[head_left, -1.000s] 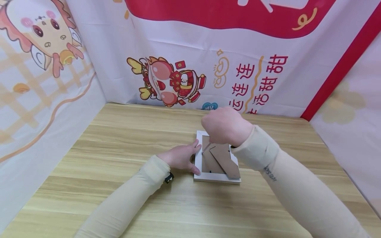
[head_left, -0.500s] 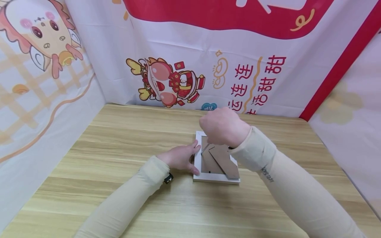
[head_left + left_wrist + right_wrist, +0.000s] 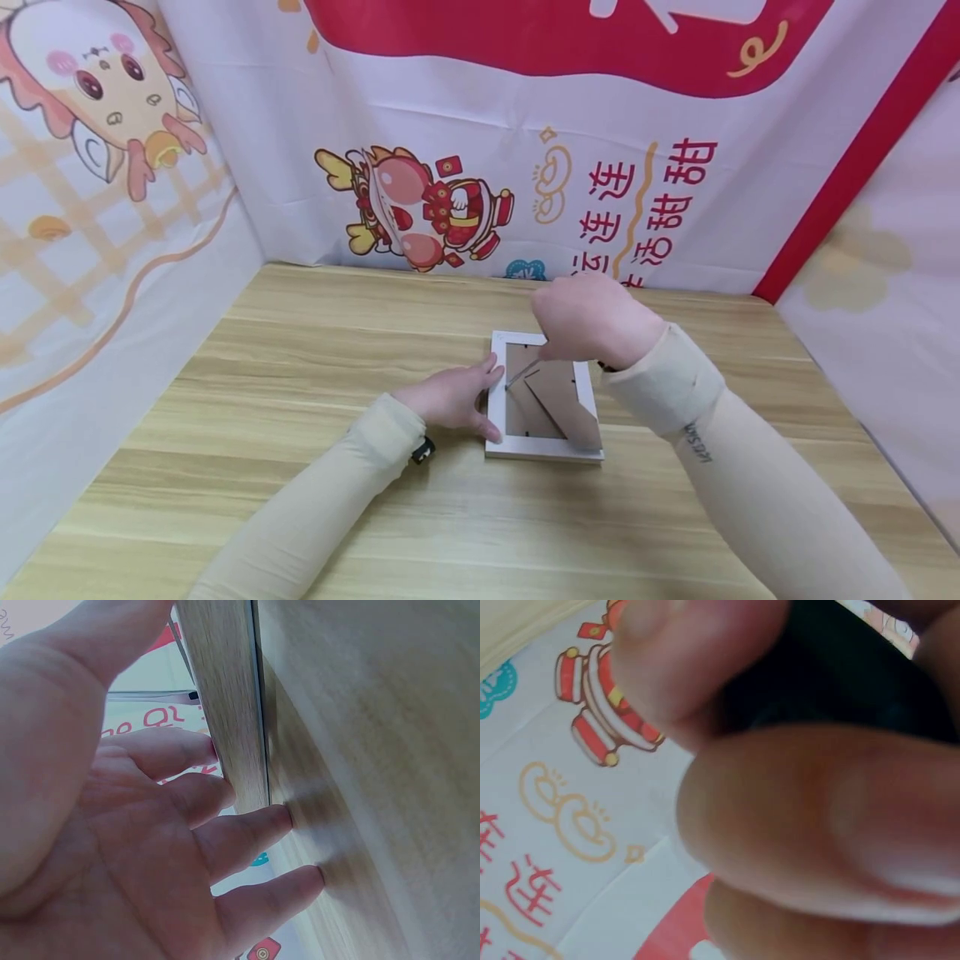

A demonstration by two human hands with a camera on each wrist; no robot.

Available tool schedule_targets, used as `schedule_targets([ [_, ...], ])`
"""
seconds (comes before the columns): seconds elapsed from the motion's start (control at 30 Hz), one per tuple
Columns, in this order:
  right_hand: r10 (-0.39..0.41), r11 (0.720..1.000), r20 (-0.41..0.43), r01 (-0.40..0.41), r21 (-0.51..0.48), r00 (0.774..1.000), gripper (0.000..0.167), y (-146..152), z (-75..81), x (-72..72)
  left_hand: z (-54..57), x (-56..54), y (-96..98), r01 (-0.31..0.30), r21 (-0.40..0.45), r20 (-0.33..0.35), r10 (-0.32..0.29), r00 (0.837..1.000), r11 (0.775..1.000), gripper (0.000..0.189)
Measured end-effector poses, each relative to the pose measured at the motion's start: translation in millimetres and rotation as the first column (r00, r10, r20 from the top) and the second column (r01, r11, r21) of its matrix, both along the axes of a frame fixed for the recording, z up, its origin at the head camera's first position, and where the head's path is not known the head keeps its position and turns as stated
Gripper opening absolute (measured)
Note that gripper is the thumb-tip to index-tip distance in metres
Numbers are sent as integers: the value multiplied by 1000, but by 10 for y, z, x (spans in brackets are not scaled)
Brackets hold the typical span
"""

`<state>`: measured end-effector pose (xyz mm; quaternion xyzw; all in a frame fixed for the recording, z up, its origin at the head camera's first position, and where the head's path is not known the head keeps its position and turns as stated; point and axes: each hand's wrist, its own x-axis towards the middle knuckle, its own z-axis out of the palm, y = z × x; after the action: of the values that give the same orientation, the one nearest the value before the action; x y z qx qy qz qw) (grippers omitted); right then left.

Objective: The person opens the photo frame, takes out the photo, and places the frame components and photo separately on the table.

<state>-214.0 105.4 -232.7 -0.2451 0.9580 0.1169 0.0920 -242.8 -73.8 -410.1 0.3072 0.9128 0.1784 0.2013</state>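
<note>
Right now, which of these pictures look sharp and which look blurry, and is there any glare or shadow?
Head view: sharp and evenly lit, no glare, soft shadows beside the picture frame and under both arms; straight edges bow towards the corners. Left wrist view: the left hand is soft and bluish, with faint finger shadows on the table. Right wrist view: the right hand fills the picture, badly out of focus.

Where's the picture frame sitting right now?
In the head view the picture frame lies back-up on the wooden table, just right of centre. The left hand touches its left edge, and the right hand is over its top.
</note>
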Motion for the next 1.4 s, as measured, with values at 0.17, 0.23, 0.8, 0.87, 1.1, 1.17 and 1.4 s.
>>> schedule_targets([
  [0.17, -25, 997, 47, 29, -78, 999, 21, 216, -59, -44, -5, 10, -11, -7, 11, -15, 7, 1000, 1000, 106],
  [0.23, -22, 993, 64, 29, -116, 998, 20, 322, -95, -59, -13, 9, -13, -6, 14, -19, 6, 1000, 1000, 106],
  [0.8, -44, 891, 86, 78, -448, 995, 19, 1243, -498, -24, -5, 26, -25, 19, 8, -66, -19, 998, 1000, 106],
  [0.87, -56, 882, 65, 79, -465, 996, 21, 1319, -551, -15, -10, 28, -29, 17, 5, -64, -16, 998, 1000, 107],
  [1.1, -99, 853, 52, 111, -509, 994, 24, 1517, -715, -21, -18, 31, -20, 16, 3, -57, -16, 998, 1000, 107],
  [1.17, -105, 847, 51, 117, -519, 993, 23, 1558, -753, -25, -17, 26, -14, 17, -1, -60, -17, 998, 1000, 107],
  [1.4, -130, 820, 55, 138, -556, 990, 26, 1698, -878, -42, -7, 14, 9, 23, -13, -68, -23, 997, 1000, 107],
])
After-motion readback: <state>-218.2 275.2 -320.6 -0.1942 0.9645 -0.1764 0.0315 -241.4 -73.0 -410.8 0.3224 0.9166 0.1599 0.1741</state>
